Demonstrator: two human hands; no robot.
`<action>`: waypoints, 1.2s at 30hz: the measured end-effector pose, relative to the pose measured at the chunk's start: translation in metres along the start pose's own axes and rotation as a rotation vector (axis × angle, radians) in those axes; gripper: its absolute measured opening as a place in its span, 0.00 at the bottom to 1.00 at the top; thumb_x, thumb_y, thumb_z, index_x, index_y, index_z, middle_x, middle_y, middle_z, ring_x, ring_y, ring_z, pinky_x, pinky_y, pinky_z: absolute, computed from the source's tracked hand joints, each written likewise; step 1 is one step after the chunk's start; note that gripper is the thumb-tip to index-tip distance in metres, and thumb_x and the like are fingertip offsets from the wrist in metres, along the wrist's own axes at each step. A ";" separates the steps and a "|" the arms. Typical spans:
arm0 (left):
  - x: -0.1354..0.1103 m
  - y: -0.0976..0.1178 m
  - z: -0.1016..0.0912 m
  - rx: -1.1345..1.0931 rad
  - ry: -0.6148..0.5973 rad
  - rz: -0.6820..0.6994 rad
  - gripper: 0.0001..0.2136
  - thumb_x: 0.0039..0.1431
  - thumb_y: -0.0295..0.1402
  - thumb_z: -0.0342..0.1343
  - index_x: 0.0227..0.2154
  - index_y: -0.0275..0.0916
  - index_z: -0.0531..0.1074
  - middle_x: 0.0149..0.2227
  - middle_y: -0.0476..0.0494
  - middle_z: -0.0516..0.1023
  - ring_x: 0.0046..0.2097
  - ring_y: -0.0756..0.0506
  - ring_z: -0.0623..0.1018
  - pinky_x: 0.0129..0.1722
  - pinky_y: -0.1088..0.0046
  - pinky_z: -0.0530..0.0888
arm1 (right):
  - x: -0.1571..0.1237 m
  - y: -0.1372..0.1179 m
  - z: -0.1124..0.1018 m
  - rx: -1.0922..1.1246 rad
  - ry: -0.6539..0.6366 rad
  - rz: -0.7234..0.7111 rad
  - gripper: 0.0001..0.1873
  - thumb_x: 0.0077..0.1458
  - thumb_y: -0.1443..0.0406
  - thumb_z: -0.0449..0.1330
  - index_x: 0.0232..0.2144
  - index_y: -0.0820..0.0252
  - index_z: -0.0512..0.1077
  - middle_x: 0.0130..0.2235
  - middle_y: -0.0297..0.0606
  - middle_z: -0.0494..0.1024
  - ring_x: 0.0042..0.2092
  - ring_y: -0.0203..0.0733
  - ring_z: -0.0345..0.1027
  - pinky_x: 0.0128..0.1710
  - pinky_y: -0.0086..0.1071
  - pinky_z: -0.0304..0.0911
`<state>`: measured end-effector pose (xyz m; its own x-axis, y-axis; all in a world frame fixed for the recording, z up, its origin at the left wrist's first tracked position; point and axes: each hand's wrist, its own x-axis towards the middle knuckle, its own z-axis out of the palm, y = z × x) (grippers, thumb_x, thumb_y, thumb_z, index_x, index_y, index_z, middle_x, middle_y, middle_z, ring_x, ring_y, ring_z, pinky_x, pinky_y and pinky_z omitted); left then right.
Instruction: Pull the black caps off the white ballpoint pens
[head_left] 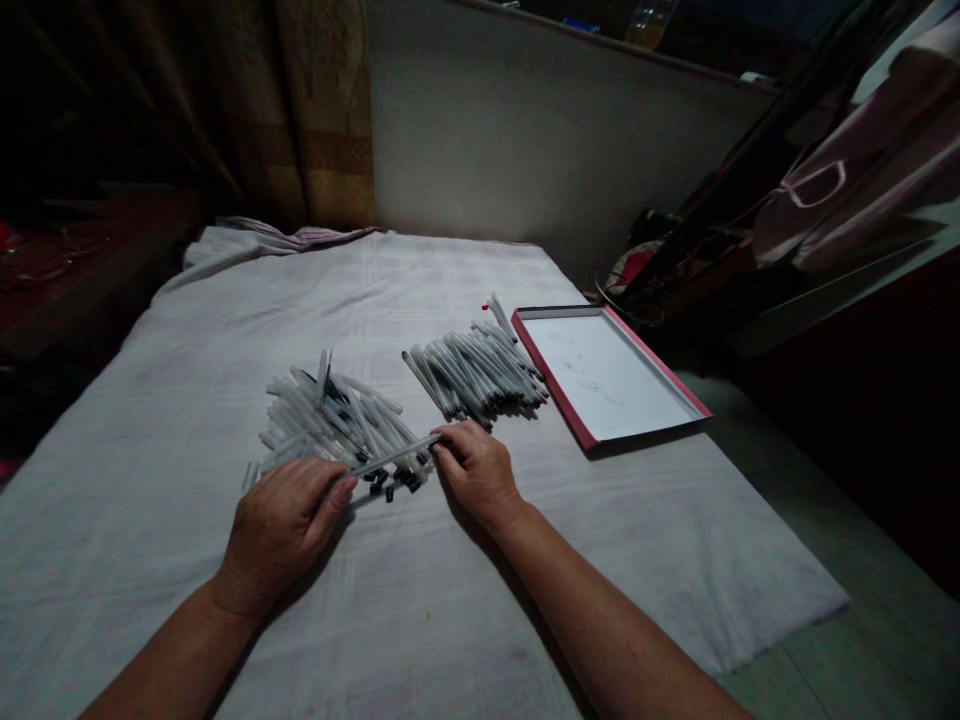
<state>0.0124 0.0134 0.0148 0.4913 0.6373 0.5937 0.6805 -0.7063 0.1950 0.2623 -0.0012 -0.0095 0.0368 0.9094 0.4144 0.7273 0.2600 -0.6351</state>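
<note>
Between my two hands stretches a clear pen barrel [394, 456], tilted up toward the right. My left hand [283, 525] is closed on its left end, and the fingertips of my right hand [480, 472] pinch the other end, where something dark shows. Just beyond lies a loose pile of clear pen barrels [315, 420], with several small black plugs [390, 493] at its near right edge. A tidier pile of pens [476, 370] with dark ends sits farther back, to the right of the loose one.
A shallow red-rimmed box lid [577, 418] with a white inside lies right of the pens. Everything rests on a white cloth [480, 600] over a flat surface. A small red piece [485, 307] lies behind the tidier pile. A wall [525, 140] and curtain [322, 110] stand behind.
</note>
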 end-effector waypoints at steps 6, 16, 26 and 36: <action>0.001 0.001 0.000 0.005 0.019 0.018 0.11 0.68 0.38 0.50 0.34 0.40 0.73 0.29 0.48 0.78 0.30 0.46 0.77 0.32 0.70 0.70 | -0.001 0.004 -0.002 0.156 0.047 0.018 0.11 0.59 0.69 0.57 0.39 0.58 0.79 0.38 0.42 0.84 0.41 0.43 0.78 0.44 0.33 0.71; -0.003 -0.003 0.001 -0.007 -0.024 -0.002 0.11 0.68 0.40 0.50 0.36 0.41 0.74 0.31 0.47 0.80 0.33 0.46 0.79 0.34 0.70 0.73 | 0.000 -0.005 -0.011 0.378 0.054 0.126 0.10 0.57 0.64 0.59 0.34 0.58 0.81 0.34 0.40 0.83 0.35 0.40 0.76 0.37 0.31 0.70; -0.004 -0.018 -0.012 0.037 0.039 -0.073 0.08 0.66 0.41 0.53 0.40 0.43 0.71 0.35 0.47 0.80 0.36 0.44 0.79 0.37 0.67 0.75 | 0.012 -0.004 -0.021 0.886 0.185 0.675 0.13 0.43 0.56 0.66 0.27 0.59 0.74 0.25 0.33 0.78 0.21 0.32 0.64 0.18 0.24 0.57; -0.005 -0.037 -0.025 0.172 0.101 -0.425 0.11 0.68 0.41 0.49 0.43 0.40 0.71 0.37 0.48 0.78 0.35 0.45 0.78 0.34 0.68 0.74 | 0.027 -0.015 -0.021 0.996 0.387 0.729 0.15 0.40 0.58 0.68 0.30 0.59 0.71 0.29 0.38 0.83 0.24 0.33 0.71 0.13 0.19 0.52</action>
<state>-0.0288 0.0288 0.0238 0.1000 0.8202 0.5633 0.8943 -0.3222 0.3105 0.2667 0.0125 0.0245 0.5232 0.8336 -0.1769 -0.3587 0.0271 -0.9331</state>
